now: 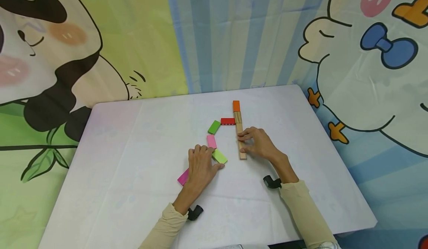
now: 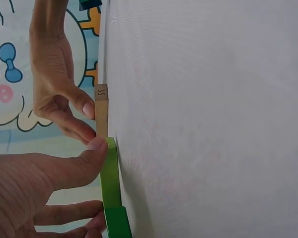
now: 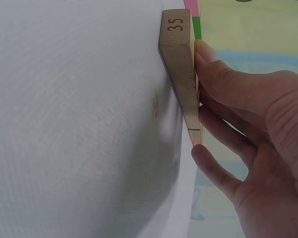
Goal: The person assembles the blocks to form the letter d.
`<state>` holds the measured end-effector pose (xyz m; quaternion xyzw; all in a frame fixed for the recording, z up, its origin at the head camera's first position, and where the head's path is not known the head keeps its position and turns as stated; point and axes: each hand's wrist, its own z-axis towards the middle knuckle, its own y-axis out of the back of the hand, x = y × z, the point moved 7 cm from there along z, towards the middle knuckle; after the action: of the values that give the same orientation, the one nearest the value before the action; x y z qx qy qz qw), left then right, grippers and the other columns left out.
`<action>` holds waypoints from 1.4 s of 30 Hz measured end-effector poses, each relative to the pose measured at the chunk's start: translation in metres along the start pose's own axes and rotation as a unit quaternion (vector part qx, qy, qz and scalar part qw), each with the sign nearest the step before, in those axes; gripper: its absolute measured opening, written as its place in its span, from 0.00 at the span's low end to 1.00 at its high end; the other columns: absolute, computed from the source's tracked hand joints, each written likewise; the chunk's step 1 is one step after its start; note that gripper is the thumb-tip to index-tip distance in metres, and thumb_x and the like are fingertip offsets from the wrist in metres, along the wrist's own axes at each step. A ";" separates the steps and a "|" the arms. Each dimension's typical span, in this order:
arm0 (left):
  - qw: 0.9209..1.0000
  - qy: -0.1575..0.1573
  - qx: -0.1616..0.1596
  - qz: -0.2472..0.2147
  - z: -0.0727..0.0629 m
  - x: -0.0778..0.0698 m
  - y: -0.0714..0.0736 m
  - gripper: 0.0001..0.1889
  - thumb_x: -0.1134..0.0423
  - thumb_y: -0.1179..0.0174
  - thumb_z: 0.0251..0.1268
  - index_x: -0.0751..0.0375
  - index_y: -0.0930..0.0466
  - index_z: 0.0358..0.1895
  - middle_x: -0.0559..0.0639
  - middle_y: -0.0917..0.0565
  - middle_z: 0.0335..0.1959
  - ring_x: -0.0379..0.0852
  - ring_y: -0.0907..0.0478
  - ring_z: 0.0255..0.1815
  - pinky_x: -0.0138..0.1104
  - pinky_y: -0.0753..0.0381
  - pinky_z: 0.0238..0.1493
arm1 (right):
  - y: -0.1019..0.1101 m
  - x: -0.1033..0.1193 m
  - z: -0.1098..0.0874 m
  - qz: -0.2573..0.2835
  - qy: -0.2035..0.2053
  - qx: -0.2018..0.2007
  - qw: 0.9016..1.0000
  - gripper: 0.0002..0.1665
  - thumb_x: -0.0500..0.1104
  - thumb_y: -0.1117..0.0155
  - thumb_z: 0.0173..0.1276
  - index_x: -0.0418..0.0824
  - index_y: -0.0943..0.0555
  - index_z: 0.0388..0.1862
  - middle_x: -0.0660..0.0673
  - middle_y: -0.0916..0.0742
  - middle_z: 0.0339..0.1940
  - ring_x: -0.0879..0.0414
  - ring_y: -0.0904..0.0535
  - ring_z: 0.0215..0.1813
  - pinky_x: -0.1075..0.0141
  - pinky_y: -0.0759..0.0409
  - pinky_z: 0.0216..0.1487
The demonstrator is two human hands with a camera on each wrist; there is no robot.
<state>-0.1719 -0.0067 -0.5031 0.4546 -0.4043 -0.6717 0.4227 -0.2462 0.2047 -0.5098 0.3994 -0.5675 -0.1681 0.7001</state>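
My left hand (image 1: pixel 202 165) is over the lower left chain of blocks. Its thumb touches one end of a light green block (image 1: pixel 219 156) and its fingers curl at the other end, gripping it. A dark green block (image 2: pixel 118 222) adjoins it in the left wrist view; a magenta block (image 1: pixel 183 177) is partly covered by the hand. At the right, my right hand (image 1: pixel 259 143) grips a natural wooden block marked 35 (image 3: pixel 179 59), thumb and bent fingertips against it. This block lies at the near end of a straight row of wooden blocks.
An orange block (image 1: pixel 236 106) caps the far end of the wooden row. A red block (image 1: pixel 228 121) lies crosswise against its left side, followed by a green block (image 1: pixel 214 127) and a pink block (image 1: pixel 211 141). All lie on a white-covered table (image 1: pixel 133 159) before a cartoon curtain (image 1: pixel 234 37).
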 end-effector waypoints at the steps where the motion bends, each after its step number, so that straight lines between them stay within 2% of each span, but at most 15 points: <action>1: 1.000 0.000 0.001 0.000 0.000 0.000 0.000 0.34 0.43 0.10 0.44 0.58 0.07 0.54 0.55 0.09 0.42 0.51 0.22 0.44 0.43 0.31 0.47 | 0.000 0.000 0.000 0.001 -0.001 0.000 1.000 0.27 0.36 0.11 0.56 0.37 0.08 0.57 0.44 0.08 0.64 0.39 0.18 0.72 0.40 0.25 0.78; 15: 1.000 0.014 0.008 -0.007 -0.001 0.004 0.001 0.37 0.41 0.09 0.39 0.56 0.08 0.54 0.54 0.10 0.44 0.52 0.23 0.45 0.44 0.30 0.48 | -0.001 0.000 -0.001 0.000 -0.006 0.002 1.000 0.27 0.36 0.12 0.57 0.38 0.08 0.57 0.44 0.08 0.64 0.39 0.18 0.73 0.40 0.26 0.79; 17: 0.999 0.023 0.014 -0.019 0.000 0.007 0.004 0.37 0.42 0.09 0.40 0.55 0.08 0.55 0.54 0.09 0.46 0.52 0.22 0.47 0.44 0.30 0.48 | -0.001 0.001 -0.001 0.002 -0.007 0.003 1.000 0.27 0.36 0.12 0.57 0.38 0.08 0.57 0.44 0.08 0.64 0.39 0.18 0.73 0.40 0.26 0.79; 23: 0.994 0.043 0.013 -0.103 -0.002 0.025 0.024 0.32 0.52 0.10 0.46 0.59 0.09 0.56 0.55 0.08 0.48 0.53 0.21 0.48 0.41 0.34 0.45 | 0.003 0.001 -0.002 0.000 -0.006 0.004 1.000 0.27 0.36 0.12 0.58 0.37 0.08 0.58 0.43 0.08 0.64 0.39 0.19 0.73 0.40 0.25 0.78; 27: 0.992 0.040 0.015 -0.116 -0.004 0.036 0.031 0.31 0.56 0.10 0.47 0.59 0.09 0.57 0.55 0.08 0.50 0.54 0.21 0.49 0.41 0.35 0.46 | 0.007 0.000 -0.004 -0.004 -0.012 0.000 1.000 0.27 0.36 0.13 0.59 0.36 0.09 0.58 0.43 0.09 0.65 0.39 0.19 0.73 0.40 0.25 0.78; 31: 0.993 0.039 0.030 -0.109 -0.006 0.042 0.030 0.29 0.58 0.11 0.48 0.59 0.09 0.57 0.55 0.08 0.51 0.53 0.22 0.49 0.41 0.37 0.46 | 0.009 -0.001 -0.004 -0.001 -0.014 -0.001 1.000 0.27 0.35 0.13 0.59 0.35 0.09 0.58 0.42 0.09 0.65 0.38 0.19 0.73 0.40 0.25 0.78; 37: 0.993 0.028 0.032 -0.110 -0.006 0.044 0.024 0.27 0.60 0.11 0.50 0.60 0.08 0.55 0.56 0.08 0.50 0.55 0.20 0.49 0.43 0.34 0.47 | 0.007 -0.002 -0.003 0.004 -0.020 -0.003 1.000 0.26 0.35 0.13 0.59 0.36 0.08 0.57 0.43 0.09 0.65 0.38 0.19 0.73 0.40 0.25 0.78; 42: 0.993 0.032 0.039 -0.103 -0.012 0.046 0.017 0.25 0.59 0.11 0.49 0.60 0.07 0.52 0.54 0.07 0.46 0.53 0.20 0.46 0.43 0.33 0.47 | 0.000 0.000 -0.001 0.011 -0.015 0.007 1.000 0.27 0.36 0.13 0.59 0.37 0.08 0.58 0.43 0.09 0.65 0.39 0.19 0.73 0.41 0.25 0.78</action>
<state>-0.1671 -0.0571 -0.5027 0.5311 -0.3675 -0.6807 0.3458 -0.2450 0.2056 -0.5101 0.3959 -0.5834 -0.1622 0.6903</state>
